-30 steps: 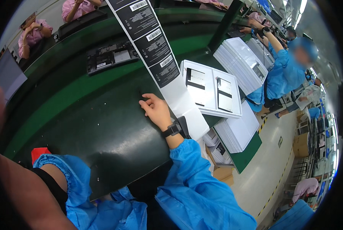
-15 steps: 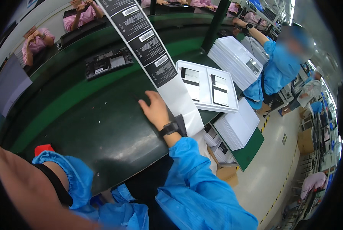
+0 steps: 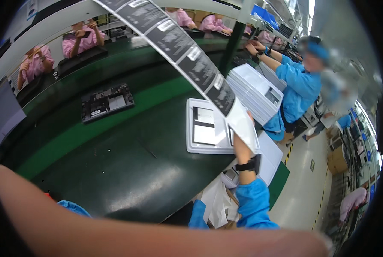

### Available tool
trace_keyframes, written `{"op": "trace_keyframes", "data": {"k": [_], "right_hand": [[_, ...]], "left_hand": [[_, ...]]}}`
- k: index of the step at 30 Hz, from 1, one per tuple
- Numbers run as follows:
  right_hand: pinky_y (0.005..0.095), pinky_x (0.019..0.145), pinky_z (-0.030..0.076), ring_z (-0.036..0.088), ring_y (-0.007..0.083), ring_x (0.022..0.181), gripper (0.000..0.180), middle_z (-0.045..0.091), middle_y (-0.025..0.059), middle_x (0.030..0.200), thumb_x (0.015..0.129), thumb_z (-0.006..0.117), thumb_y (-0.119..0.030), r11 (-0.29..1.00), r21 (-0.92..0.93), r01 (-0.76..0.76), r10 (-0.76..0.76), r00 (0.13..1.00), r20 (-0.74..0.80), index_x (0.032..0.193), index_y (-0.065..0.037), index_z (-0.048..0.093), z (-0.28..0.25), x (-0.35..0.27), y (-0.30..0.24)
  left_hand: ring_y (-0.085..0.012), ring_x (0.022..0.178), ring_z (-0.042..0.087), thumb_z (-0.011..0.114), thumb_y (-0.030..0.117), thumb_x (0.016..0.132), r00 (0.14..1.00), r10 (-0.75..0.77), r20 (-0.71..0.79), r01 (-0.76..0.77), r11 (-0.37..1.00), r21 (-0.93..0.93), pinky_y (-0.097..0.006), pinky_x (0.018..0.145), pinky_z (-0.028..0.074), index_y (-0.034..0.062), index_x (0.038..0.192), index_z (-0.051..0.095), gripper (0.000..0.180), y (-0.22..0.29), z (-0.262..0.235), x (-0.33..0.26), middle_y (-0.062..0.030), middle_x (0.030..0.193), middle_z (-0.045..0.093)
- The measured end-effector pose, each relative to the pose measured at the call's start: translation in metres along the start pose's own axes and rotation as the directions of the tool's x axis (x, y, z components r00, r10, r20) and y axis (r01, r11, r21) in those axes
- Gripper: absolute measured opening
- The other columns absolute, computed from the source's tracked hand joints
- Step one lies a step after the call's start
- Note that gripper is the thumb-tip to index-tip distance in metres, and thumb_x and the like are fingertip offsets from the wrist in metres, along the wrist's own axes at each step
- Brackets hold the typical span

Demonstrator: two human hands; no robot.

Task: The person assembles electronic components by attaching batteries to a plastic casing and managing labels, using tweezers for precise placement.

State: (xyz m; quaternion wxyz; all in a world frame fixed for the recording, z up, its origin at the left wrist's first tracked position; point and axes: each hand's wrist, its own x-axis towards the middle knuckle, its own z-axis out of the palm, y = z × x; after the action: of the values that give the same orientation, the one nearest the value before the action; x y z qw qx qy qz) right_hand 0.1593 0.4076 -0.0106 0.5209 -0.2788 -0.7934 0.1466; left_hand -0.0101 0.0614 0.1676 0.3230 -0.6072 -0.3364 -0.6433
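The label strip (image 3: 170, 43) hangs long and slanted across our view, and its bare white end is over the right side of the white tray (image 3: 200, 150). We guess the black labels are joined on one band so none get lost. Our right hand (image 3: 242, 147) is mostly hidden behind that white end, so we cannot tell if its grip is apart or together. Blurry bare skin (image 3: 157, 240) fills the low edge, and we cannot tell our left hand's grip either. The tray's raised rim seems to be there to stop the flat packs (image 3: 204, 133) sliding out. The tray sits close to the right edge of the table (image 3: 127, 184), with a tray pile (image 3: 245, 92) just past it. We have wide room on the left, up to the open laptop base (image 3: 108, 103).
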Motion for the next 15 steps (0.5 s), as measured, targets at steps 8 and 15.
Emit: {"op": "trace_keyframes", "data": {"k": [8, 15], "right_hand": [[0.0532, 0.099, 0.045, 0.061, 0.0428, 0.113, 0.044, 0.063, 0.0246, 0.133, 0.099, 0.059, -0.036, 0.594, -0.785, 0.176, -0.027, 0.980, 0.199, 0.132, -0.007, 0.066, -0.045, 0.025, 0.132], [0.0513, 0.087, 0.052, 0.067, 0.0405, 0.099, 0.035, 0.069, 0.0207, 0.110, 0.095, 0.061, -0.034, 0.665, -0.745, 0.056, 0.157, 0.965, 0.212, 0.118, -0.008, 0.069, -0.036, 0.007, 0.146]], "left_hand": [[-0.0423, 0.120, 0.061, 0.086, 0.029, 0.078, 0.997, 0.071, -0.026, -0.068, 0.989, 0.131, -0.046, 0.103, 0.053, 0.0023, 0.124, 0.058, 0.060, -0.024, -0.032, -0.013, -0.0259, 0.147, 0.047], [-0.0415, 0.119, 0.062, 0.090, 0.024, 0.075, 1.000, 0.006, 0.027, -0.004, 0.997, -0.073, -0.045, 0.103, 0.053, 0.0015, 0.119, 0.060, 0.058, -0.053, -0.032, -0.019, -0.0253, 0.145, 0.048]]}}
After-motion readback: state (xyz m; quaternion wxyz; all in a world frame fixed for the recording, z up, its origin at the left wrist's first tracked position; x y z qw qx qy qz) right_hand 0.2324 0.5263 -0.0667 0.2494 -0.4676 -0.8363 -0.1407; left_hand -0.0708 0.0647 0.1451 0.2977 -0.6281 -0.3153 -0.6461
